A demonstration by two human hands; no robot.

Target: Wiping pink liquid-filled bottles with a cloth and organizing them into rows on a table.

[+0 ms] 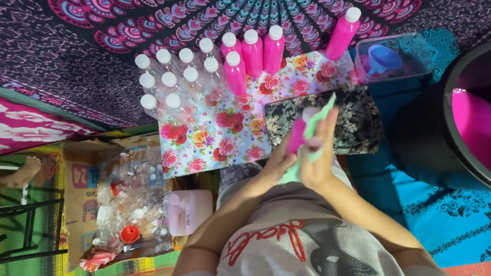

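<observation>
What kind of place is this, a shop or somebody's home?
Probably a home floor set up for bottling by hand: rows of capped bottles on a flowered board, a black tub of pink liquid, patterned cloths spread underneath.

Pink bottle (298, 134): lower half hidden by left hand (278, 163) and green cloth (314, 128). Black tub (430, 136) cut off at right edge (pink liquid (481, 130) partly seen). Carton's bottles (131, 192) blurred, uncountable.

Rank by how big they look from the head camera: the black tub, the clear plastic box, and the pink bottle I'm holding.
1. Black tub, though cut off by the frame edge.
2. Clear plastic box holding a blue funnel.
3. Pink bottle, mostly hidden by the left hand, the right hand and a green cloth.
</observation>
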